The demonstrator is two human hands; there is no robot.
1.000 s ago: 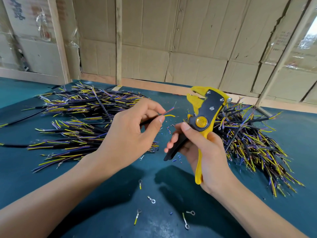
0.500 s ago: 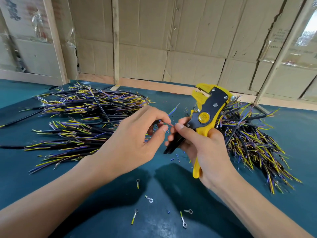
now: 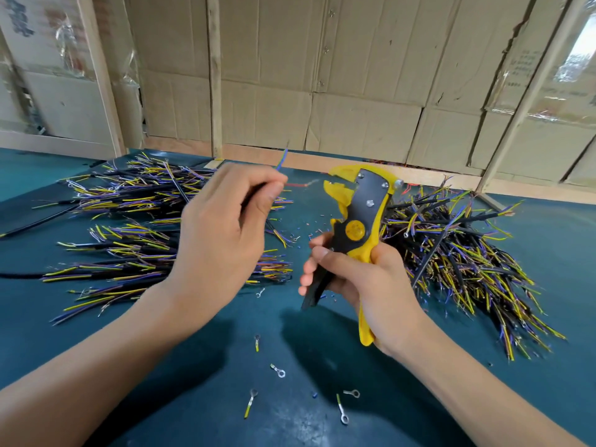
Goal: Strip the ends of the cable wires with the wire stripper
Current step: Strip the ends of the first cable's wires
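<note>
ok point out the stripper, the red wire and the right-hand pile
stripper (image 3: 355, 229), head view, yellow dial
red wire (image 3: 298, 185), head view, red insulation
right-hand pile (image 3: 458, 253), head view, middle of the heap

Nothing legible. Dark printed chars on cardboard box (image 3: 19, 17) far left, too blurred to read. Faint print on cardboard panel (image 3: 525, 64) far right, also unreadable. Embossed mark on yellow dial (image 3: 354, 230) of wire stripper (image 3: 361, 217), too small to make out.
</note>
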